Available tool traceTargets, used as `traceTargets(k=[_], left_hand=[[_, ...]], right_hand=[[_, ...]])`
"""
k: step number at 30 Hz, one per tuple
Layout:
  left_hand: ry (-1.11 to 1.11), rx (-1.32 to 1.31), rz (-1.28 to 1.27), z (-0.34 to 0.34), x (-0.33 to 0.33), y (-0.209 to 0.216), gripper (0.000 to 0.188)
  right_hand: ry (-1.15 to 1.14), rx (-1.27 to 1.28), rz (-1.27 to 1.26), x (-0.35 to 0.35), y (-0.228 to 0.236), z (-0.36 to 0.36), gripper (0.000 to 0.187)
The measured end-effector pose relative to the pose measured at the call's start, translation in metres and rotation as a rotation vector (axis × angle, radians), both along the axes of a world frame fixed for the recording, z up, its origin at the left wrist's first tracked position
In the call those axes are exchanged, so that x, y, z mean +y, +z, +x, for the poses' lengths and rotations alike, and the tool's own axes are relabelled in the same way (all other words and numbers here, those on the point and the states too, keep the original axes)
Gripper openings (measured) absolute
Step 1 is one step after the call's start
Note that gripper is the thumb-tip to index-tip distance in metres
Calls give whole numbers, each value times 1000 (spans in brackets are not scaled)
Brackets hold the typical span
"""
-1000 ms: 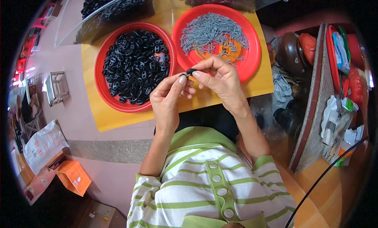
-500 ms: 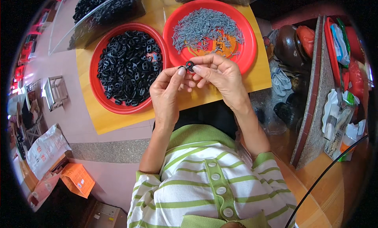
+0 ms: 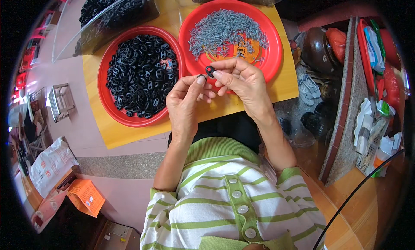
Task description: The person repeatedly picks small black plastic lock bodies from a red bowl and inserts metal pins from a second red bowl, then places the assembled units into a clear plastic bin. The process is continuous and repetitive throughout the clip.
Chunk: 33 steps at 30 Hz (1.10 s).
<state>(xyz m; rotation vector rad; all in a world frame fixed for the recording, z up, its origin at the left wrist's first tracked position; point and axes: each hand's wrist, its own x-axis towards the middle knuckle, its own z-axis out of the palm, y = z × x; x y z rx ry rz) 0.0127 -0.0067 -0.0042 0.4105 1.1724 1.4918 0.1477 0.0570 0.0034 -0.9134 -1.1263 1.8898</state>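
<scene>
Between the thumb and forefinger of my right hand [image 3: 244, 83] is a small black oval plastic piece [image 3: 210, 70] with holes in it. Beside it my left hand [image 3: 186, 96] is pinched, thumb against forefinger, on a small dark bit that is mostly hidden by the fingertips. Both hands hover over the near edge of the table, fingertips almost meeting. Behind my left hand, a red basin [image 3: 102, 77] holds a heap of similar black pieces [image 3: 140, 77]. A red plate [image 3: 275, 45] beyond my right hand carries many small grey metal pins or screws [image 3: 220, 30].
The yellow tabletop [image 3: 108, 131] ends just in front of my body. A clear bin [image 3: 125, 23] of black parts stands at the far left. On the right are a brown jar [image 3: 314, 47], shoes [image 3: 308, 88] and a stone-edged ledge [image 3: 339, 107]. A black cable [image 3: 354, 191] runs at lower right.
My fingertips have drawn slightly apart, and the black piece in my right hand has tilted a little. The basin and plate stay where they were.
</scene>
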Motion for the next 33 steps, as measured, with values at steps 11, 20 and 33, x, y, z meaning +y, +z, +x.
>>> traceTargets(k=[11,20,33], left_hand=[[26,-22,4,1,-1,1,13],[22,20,18,2,0,2,13],[-2,-52,14,0,2,5,15]], right_hand=[[-1,-34,31,-3,1,-2,21],[-7,-78,96,-5,2,-4,20],[-30,-122,179,-7,5,-8,18]])
